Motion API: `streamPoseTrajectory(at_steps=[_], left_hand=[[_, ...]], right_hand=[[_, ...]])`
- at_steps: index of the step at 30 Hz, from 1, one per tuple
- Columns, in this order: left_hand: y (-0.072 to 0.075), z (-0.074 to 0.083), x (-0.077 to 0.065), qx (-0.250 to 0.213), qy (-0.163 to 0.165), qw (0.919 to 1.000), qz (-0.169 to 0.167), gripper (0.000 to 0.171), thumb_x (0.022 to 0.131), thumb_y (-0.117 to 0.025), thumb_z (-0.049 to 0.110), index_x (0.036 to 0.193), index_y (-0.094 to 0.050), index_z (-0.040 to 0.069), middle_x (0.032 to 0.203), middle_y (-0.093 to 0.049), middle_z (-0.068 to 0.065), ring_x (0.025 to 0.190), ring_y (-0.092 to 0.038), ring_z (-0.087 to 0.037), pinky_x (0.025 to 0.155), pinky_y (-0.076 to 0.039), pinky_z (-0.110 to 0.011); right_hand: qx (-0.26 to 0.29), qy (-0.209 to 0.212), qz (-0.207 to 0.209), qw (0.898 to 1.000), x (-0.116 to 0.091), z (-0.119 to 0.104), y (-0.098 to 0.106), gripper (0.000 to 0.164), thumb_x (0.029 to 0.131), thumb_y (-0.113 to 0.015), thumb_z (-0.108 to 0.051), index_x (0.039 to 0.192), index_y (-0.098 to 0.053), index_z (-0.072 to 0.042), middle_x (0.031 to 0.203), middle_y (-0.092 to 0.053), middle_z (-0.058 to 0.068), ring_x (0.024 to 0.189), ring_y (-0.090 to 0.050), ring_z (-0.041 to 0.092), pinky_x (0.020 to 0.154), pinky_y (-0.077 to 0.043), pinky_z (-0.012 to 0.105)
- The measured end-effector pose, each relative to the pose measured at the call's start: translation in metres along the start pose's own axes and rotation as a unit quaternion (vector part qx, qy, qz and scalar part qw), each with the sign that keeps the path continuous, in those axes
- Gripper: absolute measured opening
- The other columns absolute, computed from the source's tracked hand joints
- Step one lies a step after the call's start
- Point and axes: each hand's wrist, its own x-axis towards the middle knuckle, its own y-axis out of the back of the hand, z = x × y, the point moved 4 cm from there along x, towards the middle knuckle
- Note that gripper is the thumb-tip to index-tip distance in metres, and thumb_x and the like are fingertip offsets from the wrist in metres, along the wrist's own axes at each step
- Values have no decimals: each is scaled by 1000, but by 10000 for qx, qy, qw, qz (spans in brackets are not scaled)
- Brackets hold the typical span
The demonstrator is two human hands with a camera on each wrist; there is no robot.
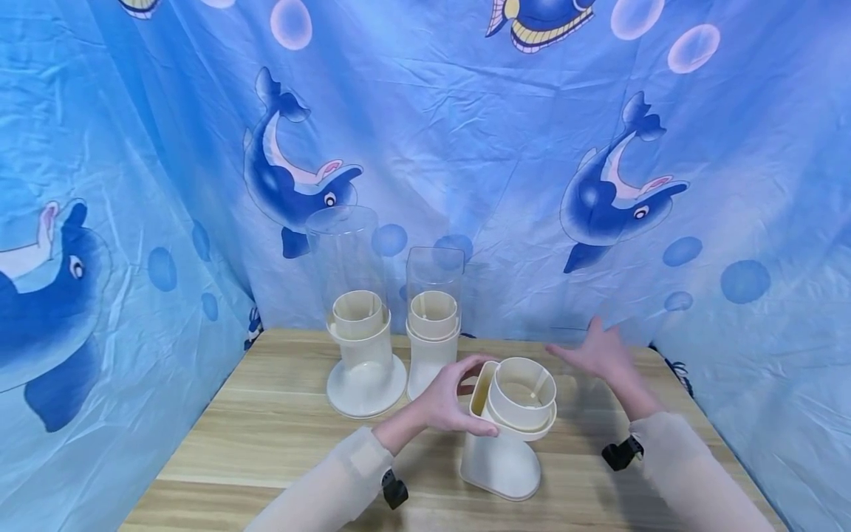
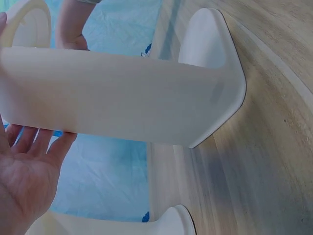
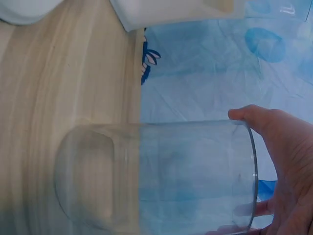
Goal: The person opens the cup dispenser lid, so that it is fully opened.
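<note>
My left hand (image 1: 448, 403) holds the upper part of a white plastic stand (image 1: 500, 467), thumb on its near side and fingers on the far side. The stand has a flat foot on the table, a round ring (image 1: 525, 384) on top and a slot beside it. In the left wrist view its smooth column (image 2: 107, 95) fills the middle. My right hand (image 1: 601, 355) is off to the right behind it. The right wrist view shows that hand gripping a clear tube (image 3: 190, 166) near its rim, thumb on one side and fingers round the other; in the head view the tube hardly shows.
Two similar white stands, a round-footed one (image 1: 364, 377) and a narrower one (image 1: 428, 362), stand at the back left, each with a clear tube on top. The wooden table (image 1: 246, 436) ends at a blue dolphin-printed curtain (image 1: 465, 148) on the back and sides.
</note>
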Motion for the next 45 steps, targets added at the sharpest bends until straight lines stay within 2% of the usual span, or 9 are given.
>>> streamPoseTrajectory(at_steps=[4, 8, 12, 15, 22, 32, 36, 42, 45], left_hand=[[4, 10, -7, 338, -131, 9993, 136, 103, 73, -95, 12, 161, -41, 9, 158, -55, -10, 147, -54, -25, 121, -48, -41], [7, 34, -9, 1054, -454, 9921, 512, 106, 72, -97, 23, 161, -41, 8, 159, -56, -9, 148, -54, -25, 125, -43, -42], [3, 62, -3, 1510, -546, 9831, 880, 98, 73, -98, 31, 156, -51, 11, 148, -66, -6, 137, -63, -20, 119, -50, -35], [-2, 75, 2, 1582, -527, 9815, 944, 90, 74, -98, 33, 150, -57, 10, 142, -71, -6, 125, -69, -16, 110, -56, -28], [-4, 76, 10, 1350, -358, 9870, 789, 77, 75, -98, 25, 143, -65, 8, 138, -73, -6, 116, -73, -14, 96, -60, -19], [12, 76, 21, 1309, -256, 9910, -132, 75, 79, -94, 20, 146, -61, 7, 145, -69, -8, 127, -69, -15, 104, -57, -20], [7, 87, 24, 1944, -403, 9801, 85, 79, 75, -96, 31, 143, -64, 8, 140, -72, -7, 119, -72, -16, 98, -57, -15], [-2, 99, 26, 3213, -386, 9453, 414, 80, 72, -94, 52, 137, -70, 12, 130, -75, -3, 103, -73, -12, 91, -52, -15], [-4, 99, 28, 3388, -285, 9397, 367, 75, 73, -92, 55, 134, -72, 14, 126, -74, 0, 99, -69, -11, 88, -49, -16]], right_hand=[[44, 88, 70, 9999, -4, -4, -3, 125, 87, -58, -87, 150, -29, 17, 145, -31, 58, 126, -47, 74, 96, -50, 77], [272, 475, 196, 9983, -7, 0, 2, 100, 98, -55, -74, 145, -40, 12, 143, -34, 56, 126, -47, 70, 95, -50, 75], [489, 1117, 325, 9920, -8, 10, 9, 73, 103, -62, -53, 141, -52, 8, 139, -52, 48, 126, -53, 62, 95, -52, 70], [687, 1473, 256, 9864, -10, 17, 9, 67, 102, -68, -43, 144, -54, 8, 141, -58, 41, 123, -60, 60, 96, -55, 69], [1202, 1687, 197, 9781, -15, 25, 0, 72, 101, -72, -38, 150, -48, 8, 153, -49, 39, 121, -63, 62, 100, -55, 70], [1407, 1469, 227, 9788, -18, 28, -4, 76, 102, -71, -41, 154, -45, 8, 156, -45, 38, 125, -61, 61, 100, -58, 64], [1388, 1453, 288, 9792, -20, 27, -3, 76, 101, -72, -41, 153, -46, 8, 154, -48, 38, 124, -62, 61, 99, -59, 63], [1304, 1386, 426, 9808, -22, 27, -3, 75, 100, -74, -41, 151, -49, 8, 152, -51, 38, 121, -64, 60, 97, -61, 61], [1329, 1348, 423, 9810, -23, 28, -3, 76, 100, -74, -41, 152, -48, 7, 153, -50, 38, 120, -64, 60, 94, -62, 60]])
